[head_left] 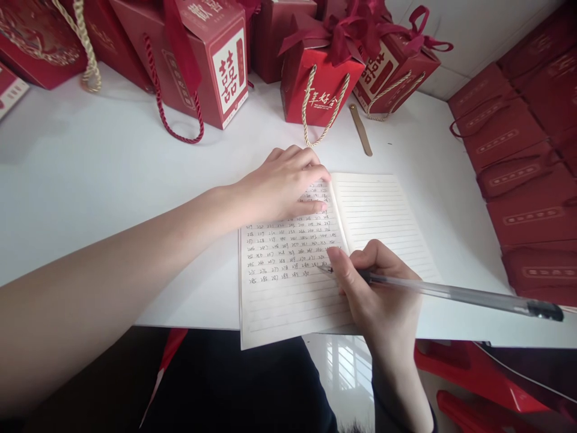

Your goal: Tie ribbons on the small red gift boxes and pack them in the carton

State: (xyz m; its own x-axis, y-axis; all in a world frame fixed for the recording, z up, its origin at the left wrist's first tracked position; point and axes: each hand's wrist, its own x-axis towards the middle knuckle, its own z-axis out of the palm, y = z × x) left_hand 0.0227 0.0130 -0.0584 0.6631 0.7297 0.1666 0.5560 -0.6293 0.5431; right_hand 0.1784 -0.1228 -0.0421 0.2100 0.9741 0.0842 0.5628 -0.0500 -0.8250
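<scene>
An open lined notebook point(288, 307) lies at the table's front edge, its lower left corner jutting past it. Rows of handwritten numbers fill much of the left page, the last row ending near 290. The right page point(374, 204) shows only printed lines. My left hand point(293, 183) rests on the upper left page, fingers bent and somewhat spread, with nothing in it. Between the thumb and fingers of my right hand point(378, 288) is a clear gel pen point(460, 294) with a black end. Its tip is at or just above the left page, close to the lowest rows.
Red gift boxes point(322, 78) with ribbons and rope handles stand along the back of the white table point(90, 180). A small gold-coloured strip point(360, 130) lies before them. Stacked red boxes point(527, 174) line the right side. Red plastic stools point(478, 373) stand below.
</scene>
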